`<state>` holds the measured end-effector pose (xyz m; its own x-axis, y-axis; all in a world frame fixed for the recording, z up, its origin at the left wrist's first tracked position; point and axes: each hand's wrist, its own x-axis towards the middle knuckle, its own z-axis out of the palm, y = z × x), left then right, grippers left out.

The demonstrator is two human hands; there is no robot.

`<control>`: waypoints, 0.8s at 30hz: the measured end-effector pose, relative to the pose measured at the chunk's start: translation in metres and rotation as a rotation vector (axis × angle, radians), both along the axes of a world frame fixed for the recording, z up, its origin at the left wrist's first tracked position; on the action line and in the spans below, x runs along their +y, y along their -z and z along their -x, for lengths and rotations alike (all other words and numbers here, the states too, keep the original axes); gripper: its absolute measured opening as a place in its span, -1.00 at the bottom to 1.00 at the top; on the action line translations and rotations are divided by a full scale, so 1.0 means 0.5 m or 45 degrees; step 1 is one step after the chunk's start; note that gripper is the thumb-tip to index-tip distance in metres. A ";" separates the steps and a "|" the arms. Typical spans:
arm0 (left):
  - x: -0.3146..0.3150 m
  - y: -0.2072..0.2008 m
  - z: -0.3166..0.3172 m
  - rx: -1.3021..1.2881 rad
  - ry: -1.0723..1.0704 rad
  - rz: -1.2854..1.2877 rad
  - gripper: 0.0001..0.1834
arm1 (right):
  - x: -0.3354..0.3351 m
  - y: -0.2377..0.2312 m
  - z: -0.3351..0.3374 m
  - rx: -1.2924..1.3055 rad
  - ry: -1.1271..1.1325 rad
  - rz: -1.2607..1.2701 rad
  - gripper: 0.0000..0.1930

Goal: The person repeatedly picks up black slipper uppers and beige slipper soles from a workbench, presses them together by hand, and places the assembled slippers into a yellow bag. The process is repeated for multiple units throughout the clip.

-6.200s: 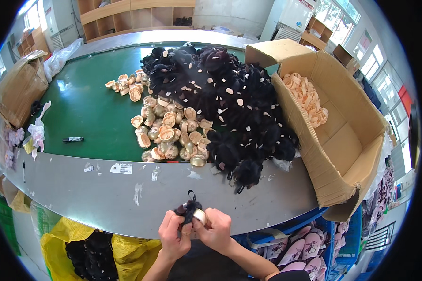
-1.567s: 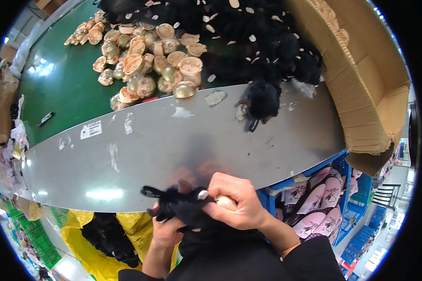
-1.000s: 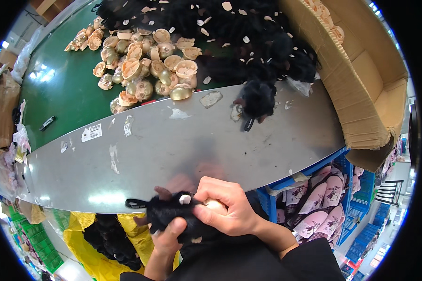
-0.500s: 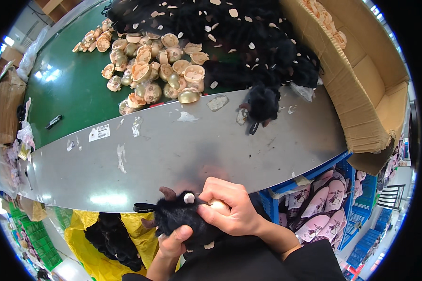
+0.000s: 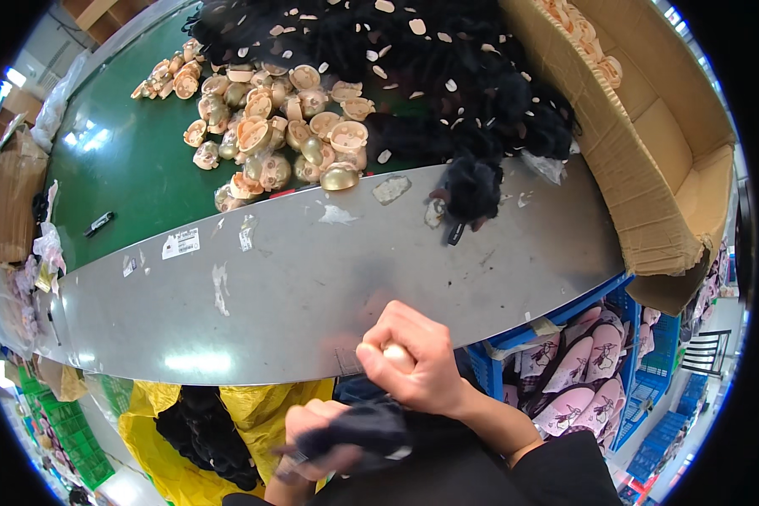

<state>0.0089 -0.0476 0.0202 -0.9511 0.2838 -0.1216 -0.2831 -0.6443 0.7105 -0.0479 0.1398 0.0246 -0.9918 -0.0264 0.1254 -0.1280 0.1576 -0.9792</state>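
My right hand (image 5: 417, 354) is closed in a fist over the near edge of the metal table. A smooth, pale rounded piece (image 5: 400, 357) shows between its fingers; most of it is hidden. Lower and to the left, my left hand (image 5: 310, 422) grips a black plush toy (image 5: 358, 434), smeared by motion. The toy is apart from my right hand. Another black plush toy (image 5: 472, 190) with a small black tag lies at the far right of the metal strip. Beyond the strip is a heap of hollow doll face pieces (image 5: 274, 169), peach inside and gold outside.
Many black plush pieces (image 5: 447, 76) cover the back of the green surface (image 5: 135, 185). A cardboard box (image 5: 641, 169) stands at right, above blue crates (image 5: 485, 371) of pink printed slippers (image 5: 565, 405). A yellow bag (image 5: 156, 447) with black plush hangs below the table edge. A marker (image 5: 99, 223) lies left.
My left hand has drawn the plush toy down and turned it, away from my right hand. My right fist has shifted slightly up, still around the pale piece.
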 end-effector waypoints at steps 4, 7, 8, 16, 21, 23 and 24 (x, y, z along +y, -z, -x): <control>0.002 -0.023 0.022 0.102 0.252 0.527 -0.82 | 0.015 0.025 -0.007 -0.108 0.222 0.115 -0.86; 0.022 -0.026 0.005 -0.257 -0.025 0.279 -0.61 | 0.040 0.023 -0.018 -0.118 0.076 0.200 -0.77; 0.034 -0.034 0.009 -0.450 -0.090 0.202 -0.54 | 0.051 0.019 -0.017 -0.068 -0.049 0.205 -0.72; 0.032 -0.013 0.010 -0.494 0.042 0.147 -0.28 | 0.041 0.008 -0.018 -0.208 -0.332 0.338 -0.82; -0.018 0.038 -0.029 -0.190 0.289 0.098 -0.58 | 0.033 0.002 -0.013 -0.171 -0.277 0.223 -0.85; -0.007 0.024 -0.021 -0.165 0.252 0.123 -0.57 | 0.032 0.004 -0.017 -0.201 -0.246 0.262 -0.84; 0.011 0.000 -0.020 -0.266 0.177 0.132 -0.57 | 0.031 0.006 -0.020 -0.215 -0.230 0.285 -0.83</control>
<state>0.0191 -0.0422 0.0202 -0.8551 0.3856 -0.3466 -0.5112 -0.5160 0.6873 -0.0380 0.1554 0.0215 -0.9809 -0.1938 -0.0179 0.0329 -0.0746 -0.9967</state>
